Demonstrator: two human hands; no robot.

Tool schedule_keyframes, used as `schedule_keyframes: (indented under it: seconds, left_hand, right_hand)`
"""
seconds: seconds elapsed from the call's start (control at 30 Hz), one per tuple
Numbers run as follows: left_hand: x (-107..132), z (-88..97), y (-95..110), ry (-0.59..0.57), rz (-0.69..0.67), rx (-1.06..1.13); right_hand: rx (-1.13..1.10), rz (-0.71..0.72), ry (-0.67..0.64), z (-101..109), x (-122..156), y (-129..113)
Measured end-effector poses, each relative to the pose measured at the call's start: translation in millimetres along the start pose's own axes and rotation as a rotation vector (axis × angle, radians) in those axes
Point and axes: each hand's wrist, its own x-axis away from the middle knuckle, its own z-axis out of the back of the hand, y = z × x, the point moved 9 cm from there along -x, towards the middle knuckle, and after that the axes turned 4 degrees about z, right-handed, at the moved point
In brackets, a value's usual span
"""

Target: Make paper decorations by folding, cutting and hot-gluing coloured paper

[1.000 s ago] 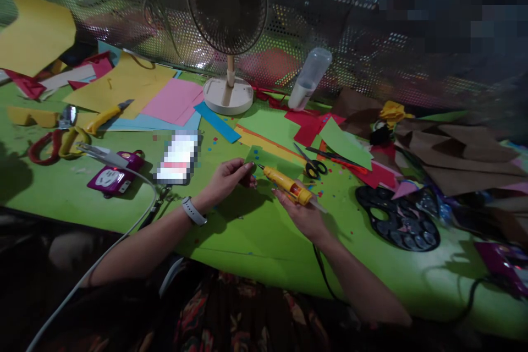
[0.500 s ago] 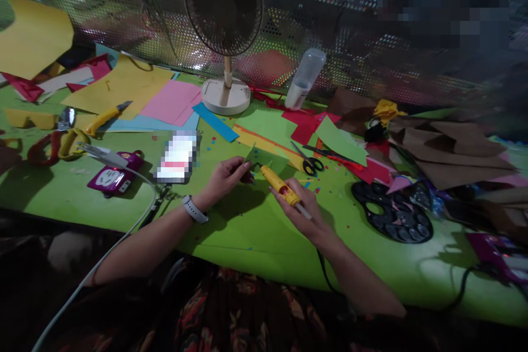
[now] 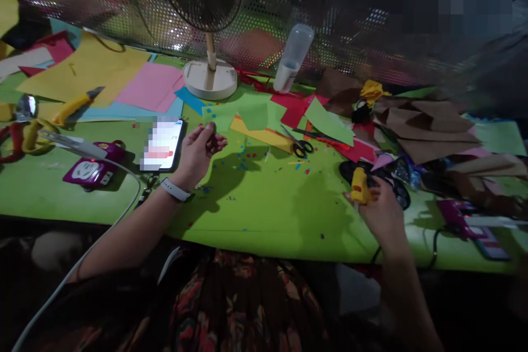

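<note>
My left hand (image 3: 198,151), with a white wristband, hovers over the green table cover (image 3: 256,198) beside a phone (image 3: 161,144). Its fingers are curled and pinched at the lower edge of a small green paper piece (image 3: 218,117). My right hand (image 3: 381,214) is closed around a yellow glue gun (image 3: 359,186), held upright at the near edge of a black palette tray (image 3: 394,181) on the right. The gun's cord (image 3: 434,242) runs down off the table edge.
A desk fan (image 3: 208,74) and a clear bottle (image 3: 293,58) stand at the back by a mesh wall. Black scissors (image 3: 299,146), coloured paper sheets (image 3: 148,87), brown paper (image 3: 429,129), a yellow utility knife (image 3: 72,105) and a purple power strip (image 3: 93,168) lie around. Paper bits litter the middle.
My right hand carried the glue gun away from the green paper, right to the black palette. My left hand shifted left toward the phone with the paper. The view tilted down and right.
</note>
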Motion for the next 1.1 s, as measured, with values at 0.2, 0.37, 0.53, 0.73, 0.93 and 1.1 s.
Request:
schedule_keyframes:
  seconds: [0.2, 0.37, 0.53, 0.73, 0.93, 1.1]
  left_hand:
    - [2, -1.0, -4, 0.002, 0.033, 0.008]
    - [1, -0.1, -6, -0.008, 0.035, -0.010]
    - [-1, 4.0, -6, -0.002, 0.017, -0.049]
    - [0, 4.2, -10, -0.004, 0.050, -0.034]
    - [3, -0.4, -11, -0.026, 0.056, -0.054]
    - [3, 0.3, -11, -0.019, 0.061, -0.091]
  right_hand:
    - [0.113, 0.191, -0.182, 1, 4, 12]
    - [-0.003, 0.373, 0.032, 13, 1, -99]
    - [-0.024, 0.653, -0.339, -69, 9, -237]
    - [0.014, 0.723, -0.510, -110, 1, -287]
    - [0.013, 0.749, -0.553, -120, -3, -298]
    - [0.002, 0.773, -0.546, -122, -2, -301]
